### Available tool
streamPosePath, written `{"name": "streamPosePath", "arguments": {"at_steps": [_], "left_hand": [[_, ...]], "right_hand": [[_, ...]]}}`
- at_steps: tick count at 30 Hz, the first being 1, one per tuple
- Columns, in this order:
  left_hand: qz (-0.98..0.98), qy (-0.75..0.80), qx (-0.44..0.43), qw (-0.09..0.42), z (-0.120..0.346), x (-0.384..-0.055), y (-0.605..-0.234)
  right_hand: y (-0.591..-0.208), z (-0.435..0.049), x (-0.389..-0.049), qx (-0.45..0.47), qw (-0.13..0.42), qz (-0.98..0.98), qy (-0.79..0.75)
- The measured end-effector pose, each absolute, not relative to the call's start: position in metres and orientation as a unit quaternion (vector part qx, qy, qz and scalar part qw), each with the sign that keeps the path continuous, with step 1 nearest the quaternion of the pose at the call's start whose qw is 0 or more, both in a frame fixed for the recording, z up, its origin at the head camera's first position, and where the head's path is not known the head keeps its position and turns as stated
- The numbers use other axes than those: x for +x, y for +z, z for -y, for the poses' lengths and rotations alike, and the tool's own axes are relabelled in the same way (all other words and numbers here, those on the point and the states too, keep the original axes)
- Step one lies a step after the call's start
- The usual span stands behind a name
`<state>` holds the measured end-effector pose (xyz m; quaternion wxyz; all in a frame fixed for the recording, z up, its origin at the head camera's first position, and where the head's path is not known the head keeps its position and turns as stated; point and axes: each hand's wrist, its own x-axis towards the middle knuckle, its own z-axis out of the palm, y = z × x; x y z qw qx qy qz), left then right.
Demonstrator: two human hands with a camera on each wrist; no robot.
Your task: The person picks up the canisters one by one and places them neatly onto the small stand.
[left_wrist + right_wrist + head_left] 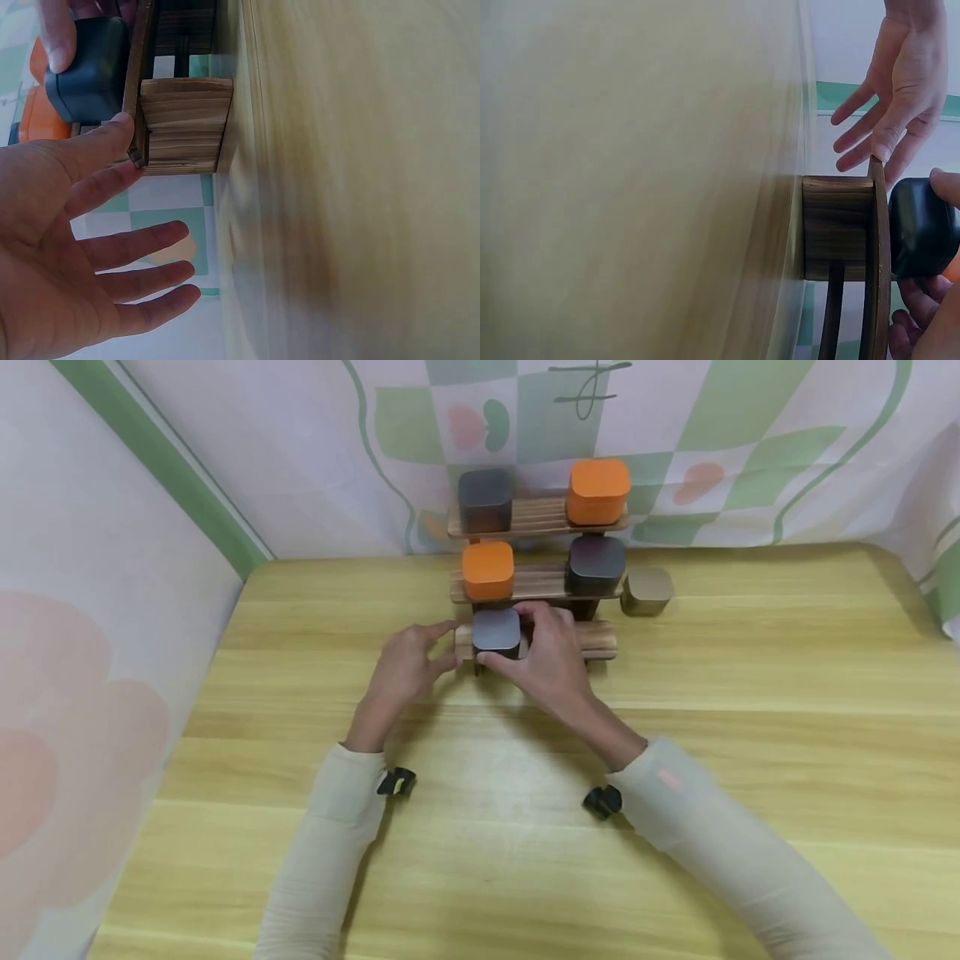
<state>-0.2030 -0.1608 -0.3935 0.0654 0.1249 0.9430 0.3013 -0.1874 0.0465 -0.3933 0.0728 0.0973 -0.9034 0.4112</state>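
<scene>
A dark rounded-square tin [496,629] sits at the left part of the lowest step of a three-tier wooden shelf [602,639]. My right hand [555,656] grips this tin, with the thumb at the front and the fingers behind. At the left end of the same step, my left hand [405,664] pinches the board's edge between thumb and index finger; in the left wrist view its other fingers [142,285] stretch out straight. The right wrist view shows the tin [922,229] against the board, partly covered by my right thumb.
The middle tier carries an orange tin [488,571] and a dark tin [596,565]. On the top tier stand another dark tin [485,500] and another orange tin [598,492]. A gold-brown tin [648,591] rests on the table [480,860] right of the shelf. A patterned curtain [300,452] hangs behind.
</scene>
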Motion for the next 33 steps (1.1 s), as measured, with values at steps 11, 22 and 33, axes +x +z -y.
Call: {"name": "streamPosePath", "arguments": {"at_steps": [11,22,33], "left_hand": [[-0.943,0.299,0.127,0.07,0.1597,-0.2035,-0.3926],[-0.943,0.301,0.122,0.07,0.1598,-0.2028,-0.3911],[-0.943,0.302,0.123,0.064,0.159,-0.2014,-0.3911]], "right_hand": [[-0.3946,-0.0446,-0.1882,0.091,0.067,0.905,0.409],[-0.3937,-0.0422,-0.1891,0.087,0.055,0.911,0.4],[-0.3922,-0.0474,-0.1874,0.081,0.029,0.915,0.393]]}}
